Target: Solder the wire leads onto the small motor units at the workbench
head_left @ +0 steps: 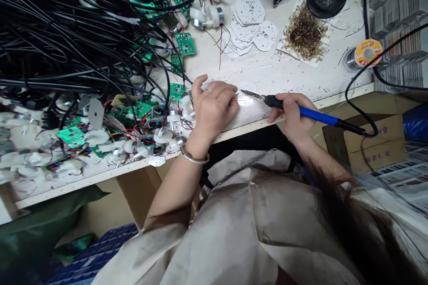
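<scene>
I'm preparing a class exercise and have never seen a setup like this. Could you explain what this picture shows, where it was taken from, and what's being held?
There is no machine here, just a person working with bare hands. The picture comes from a camera worn on their head, looking forward and down, so you see their arms and sleeves from above.

The right hand holds a blue-handled soldering iron, its tip near the left hand's fingers. The left hand rests on the workbench; whatever lies under its fingers is hidden.

Around them on the bench lie green circuit boards, a mass of black cables, white perforated plates, and a spool of solder wire.
</scene>
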A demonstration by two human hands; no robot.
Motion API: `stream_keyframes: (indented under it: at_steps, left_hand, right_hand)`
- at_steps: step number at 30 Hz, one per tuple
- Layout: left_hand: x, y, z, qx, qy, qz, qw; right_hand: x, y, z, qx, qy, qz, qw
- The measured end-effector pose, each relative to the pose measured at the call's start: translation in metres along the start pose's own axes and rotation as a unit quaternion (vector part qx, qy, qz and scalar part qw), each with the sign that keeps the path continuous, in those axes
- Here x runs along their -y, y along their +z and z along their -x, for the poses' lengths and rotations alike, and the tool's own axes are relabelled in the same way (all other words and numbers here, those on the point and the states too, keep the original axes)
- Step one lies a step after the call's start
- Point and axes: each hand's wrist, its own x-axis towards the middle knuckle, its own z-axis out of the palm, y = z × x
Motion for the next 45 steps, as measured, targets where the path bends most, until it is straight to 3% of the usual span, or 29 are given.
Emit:
stream_keyframes:
  at_steps: [19,34,40,45]
  left_hand:
    - [0.007,0.003,-0.004,-0.019,0.021,-0.04,0.999]
    - [0.004,-0.002,-0.007,0.023,-0.012,-0.019,0.999]
    - [0.001,-0.004,-0.008,0.033,-0.021,-0.016,0.999]
    - [0.0,-0.006,-0.007,0.033,-0.002,-0.037,0.999]
  right_hand:
    - [0.006,0.004,-0.003,0.032,0.044,0.024,0.998]
    - [0.005,0.003,-0.005,0.029,0.051,0.025,0.998]
    - [0.007,0.005,-0.001,0.011,-0.001,0.071,0.997]
    - [0.004,0.013,-0.011,0.128,-0.126,0.175,0.968]
